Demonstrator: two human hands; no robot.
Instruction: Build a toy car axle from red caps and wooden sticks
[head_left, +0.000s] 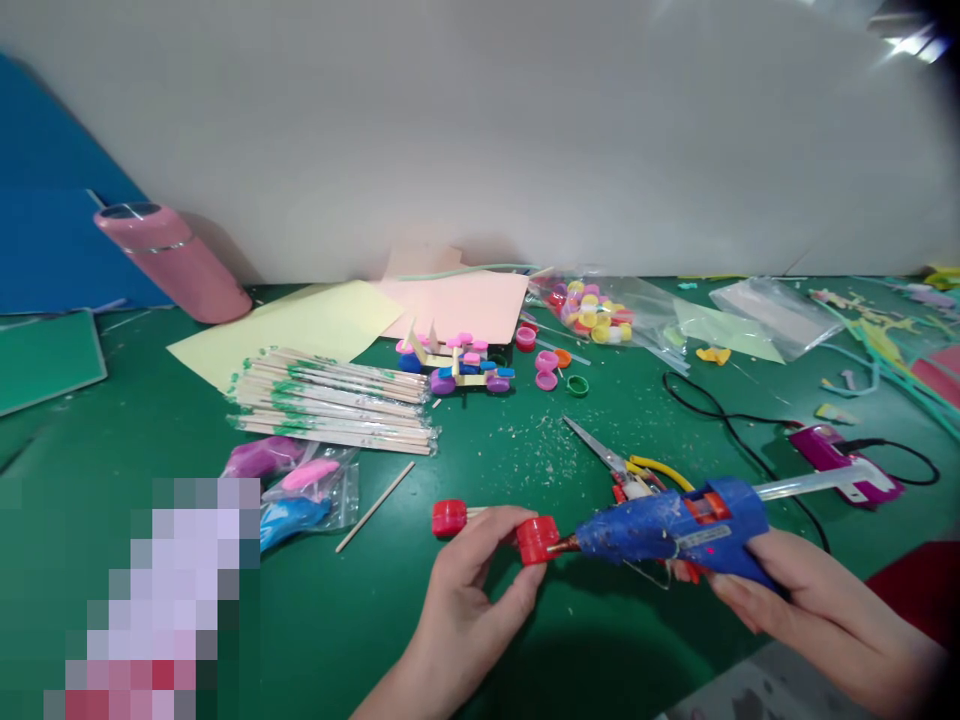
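Between thumb and fingers my left hand (480, 590) grips a red bottle-cap wheel (537, 540). A second red wheel (449, 518) shows to its left, with a thin wooden stick partly hidden behind my fingers. My right hand (795, 590) is wrapped round the handle of a blue hot glue gun (675, 525). Its metal nozzle points left and meets the right face of the held wheel. A clear glue stick (802, 486) sticks out of the gun's back. Scissors (596, 443) and yellow-handled tools lie partly hidden behind the gun.
Small toy cars (465, 368) and loose bottle caps (547, 368) lie at the middle back. Wrapped chopsticks (330, 400), a pink bottle (176, 262) and bagged balloons (300, 485) are on the left. A black cable (731, 425) runs to a purple device (825, 455) on the right.
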